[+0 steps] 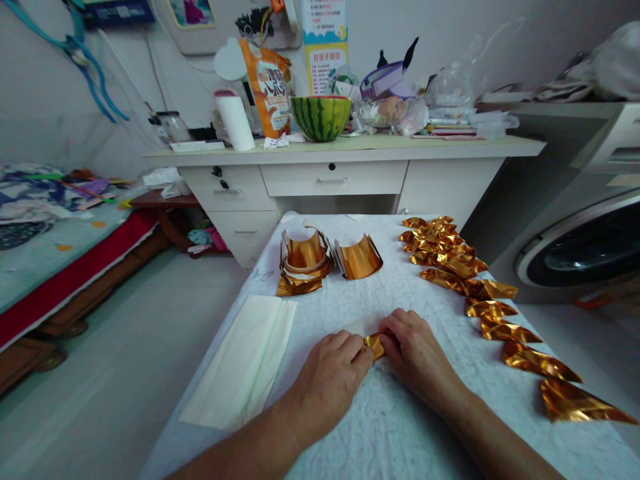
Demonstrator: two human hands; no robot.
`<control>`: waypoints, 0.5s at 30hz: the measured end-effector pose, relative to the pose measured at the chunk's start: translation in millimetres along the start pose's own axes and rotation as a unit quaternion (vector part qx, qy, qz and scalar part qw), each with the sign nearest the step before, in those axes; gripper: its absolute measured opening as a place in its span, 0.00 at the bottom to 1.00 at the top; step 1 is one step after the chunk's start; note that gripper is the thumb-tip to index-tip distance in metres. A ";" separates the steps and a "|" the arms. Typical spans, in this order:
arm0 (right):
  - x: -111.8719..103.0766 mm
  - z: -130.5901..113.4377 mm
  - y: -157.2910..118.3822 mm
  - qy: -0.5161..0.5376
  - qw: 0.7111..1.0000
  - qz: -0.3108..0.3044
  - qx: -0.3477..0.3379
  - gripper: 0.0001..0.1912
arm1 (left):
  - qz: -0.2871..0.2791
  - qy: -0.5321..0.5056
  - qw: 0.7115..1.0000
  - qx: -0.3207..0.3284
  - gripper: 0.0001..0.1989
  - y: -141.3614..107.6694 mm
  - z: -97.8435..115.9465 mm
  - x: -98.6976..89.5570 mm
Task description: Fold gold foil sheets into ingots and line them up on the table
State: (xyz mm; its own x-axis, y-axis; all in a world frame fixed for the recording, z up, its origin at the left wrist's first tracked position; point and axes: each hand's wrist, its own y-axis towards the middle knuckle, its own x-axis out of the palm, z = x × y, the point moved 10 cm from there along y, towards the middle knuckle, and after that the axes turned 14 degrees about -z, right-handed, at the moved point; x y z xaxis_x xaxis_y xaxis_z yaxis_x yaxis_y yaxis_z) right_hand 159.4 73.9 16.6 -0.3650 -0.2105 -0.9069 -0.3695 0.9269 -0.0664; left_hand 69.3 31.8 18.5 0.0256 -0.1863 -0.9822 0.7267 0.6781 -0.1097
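Observation:
Between my two hands is a small piece of gold foil paper, mostly hidden by the fingers. My left hand pinches its left end, and my right hand grips the right end. A strip of white paper shows just behind the fingers. To the left lies a stack of pale tissue paper. Beyond my hands stand two curled stacks of gold foil sheets, the left stack thicker than the right stack. Several folded gold foil pieces lie in a row along the table's right side.
The cloth-covered table stands before a white desk bearing a watermelon half, an orange snack bag and a paper roll. A washing machine is at right, a bed at left.

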 end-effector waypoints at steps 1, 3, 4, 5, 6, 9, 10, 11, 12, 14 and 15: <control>0.4 0.2 -0.2 -0.007 1.000 0.003 0.010 0.05 | 0.002 0.003 1.000 0.004 0.10 -0.4 0.7 -0.3; 1.5 0.4 -0.6 -0.023 0.999 0.007 0.029 0.03 | 0.007 -0.008 1.000 0.008 0.10 -1.6 0.3 -1.2; 2.1 0.2 -0.8 -0.030 0.999 0.009 0.035 0.03 | 0.012 -0.025 1.000 0.008 0.10 -2.2 -1.2 -2.2; 2.7 -0.4 -1.1 -0.036 0.999 0.010 0.038 0.04 | 0.018 -0.052 0.998 0.004 0.09 -3.0 -4.0 -3.6; 3.2 -1.1 -1.5 -0.041 0.998 0.011 0.039 0.04 | 0.027 -0.085 0.996 -0.005 0.09 -3.8 -8.4 -5.4; 4.2 -2.7 -2.6 -0.053 0.998 0.014 0.038 0.07 | 0.056 -0.188 0.979 -0.055 0.09 -6.5 -28.6 -9.8; 4.3 -2.9 -2.9 -0.055 0.998 0.015 0.038 0.08 | 0.064 -0.210 0.973 -0.074 0.10 -7.4 -35.7 -10.6; 4.4 -3.1 -3.1 -0.056 0.998 0.016 0.039 0.09 | 0.070 -0.225 0.968 -0.092 0.10 -8.1 -42.1 -11.0; 4.3 -3.2 -3.2 -0.057 0.997 0.017 0.040 0.10 | 0.073 -0.233 0.964 -0.105 0.11 -8.5 -47.0 -11.3; 3.7 -4.0 -3.5 -0.060 0.997 0.020 0.040 0.12 | 0.072 -0.242 0.960 -0.122 0.10 -8.7 -53.8 -10.8; 3.4 -4.4 -3.7 -0.063 0.997 0.023 0.040 0.12 | 0.068 -0.245 0.959 -0.126 0.10 -8.4 -55.6 -10.0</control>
State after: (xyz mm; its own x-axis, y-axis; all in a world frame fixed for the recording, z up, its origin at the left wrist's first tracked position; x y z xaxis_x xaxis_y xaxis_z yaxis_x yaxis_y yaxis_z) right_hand 155.7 68.4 15.6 -0.2683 -0.1318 -0.9543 -0.2842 0.9573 -0.0523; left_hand 24.8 67.5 20.8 0.4724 -0.3534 -0.8074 0.5058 0.8589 -0.0800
